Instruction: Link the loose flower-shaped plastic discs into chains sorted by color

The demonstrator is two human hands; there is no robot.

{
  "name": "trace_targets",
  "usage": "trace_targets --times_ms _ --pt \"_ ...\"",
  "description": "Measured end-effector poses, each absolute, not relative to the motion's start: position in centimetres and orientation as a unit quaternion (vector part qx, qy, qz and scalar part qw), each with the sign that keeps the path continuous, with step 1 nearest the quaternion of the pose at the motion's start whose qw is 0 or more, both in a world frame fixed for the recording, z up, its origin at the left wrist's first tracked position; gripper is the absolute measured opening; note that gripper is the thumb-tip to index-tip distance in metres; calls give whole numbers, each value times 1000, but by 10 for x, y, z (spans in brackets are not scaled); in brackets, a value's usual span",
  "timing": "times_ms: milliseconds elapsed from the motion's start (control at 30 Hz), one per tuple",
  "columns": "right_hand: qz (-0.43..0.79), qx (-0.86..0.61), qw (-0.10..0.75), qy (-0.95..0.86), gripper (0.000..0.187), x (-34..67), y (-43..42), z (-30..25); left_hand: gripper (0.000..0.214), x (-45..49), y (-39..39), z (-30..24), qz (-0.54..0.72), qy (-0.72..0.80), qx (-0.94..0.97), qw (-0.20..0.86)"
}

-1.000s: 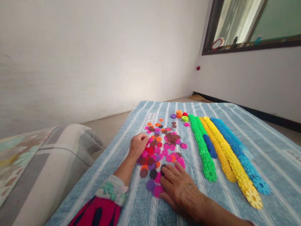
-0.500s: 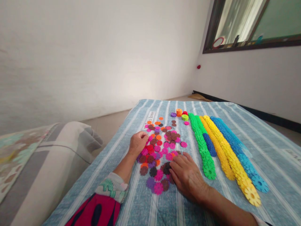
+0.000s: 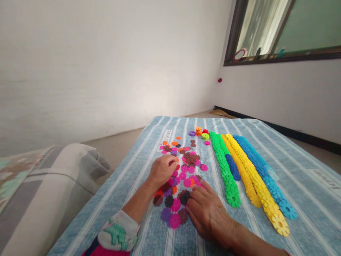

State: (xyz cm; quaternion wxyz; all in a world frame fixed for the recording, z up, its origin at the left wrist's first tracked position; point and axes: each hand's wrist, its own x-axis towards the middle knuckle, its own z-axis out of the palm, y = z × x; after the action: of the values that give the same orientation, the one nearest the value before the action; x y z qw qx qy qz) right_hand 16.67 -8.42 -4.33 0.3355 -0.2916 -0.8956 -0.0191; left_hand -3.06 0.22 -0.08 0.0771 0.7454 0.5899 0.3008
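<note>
Notched plastic snowflake discs in pink, brown, purple, orange, red and black lie in a loose spread, such as a pink disc (image 3: 175, 220) at its near end. My left hand (image 3: 163, 171) is over the left side of the spread, its thumb and fingertips drawn together; anything between them is too small to make out. My right hand (image 3: 209, 212) lies palm down at the near right edge, fingers bent and close together beside a black disc (image 3: 185, 197). Its fingertips are partly hidden, and what they hold cannot be seen.
Right of the spread lie long overlapping rows of green (image 3: 226, 174), yellow (image 3: 255, 174) and blue discs (image 3: 266, 172), with a short dark blue row (image 3: 232, 167). Small stacks, one an orange stack (image 3: 198, 131), stand at the back. A striped cloth (image 3: 112, 185) covers the surface. Draped fabric (image 3: 66, 177) is at left.
My left hand has moved right and slightly nearer, over the middle of the loose discs. My right hand stays at the near right edge, its fingers a little more bent. The view has shifted slightly.
</note>
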Motion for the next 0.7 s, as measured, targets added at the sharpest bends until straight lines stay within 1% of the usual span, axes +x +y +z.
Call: trace_targets --times_ms 133,267,433,533,700 --pt "-31 -252 366 -896 18 173 -93 -55 13 -4 -14 2 197 547 808 98" --pt "-54 -227 415 -879 21 181 -98 -64 20 6 -23 0 151 539 823 94" --pt "-33 -209 419 -883 22 181 -101 -59 11 10 -27 -1 92 523 842 96" --pt "-28 -205 425 -881 22 179 -102 -57 10 12 -28 -1 78 524 844 89" --pt "-17 -204 419 -885 22 179 -100 -59 6 13 -27 -2 88 530 837 101"
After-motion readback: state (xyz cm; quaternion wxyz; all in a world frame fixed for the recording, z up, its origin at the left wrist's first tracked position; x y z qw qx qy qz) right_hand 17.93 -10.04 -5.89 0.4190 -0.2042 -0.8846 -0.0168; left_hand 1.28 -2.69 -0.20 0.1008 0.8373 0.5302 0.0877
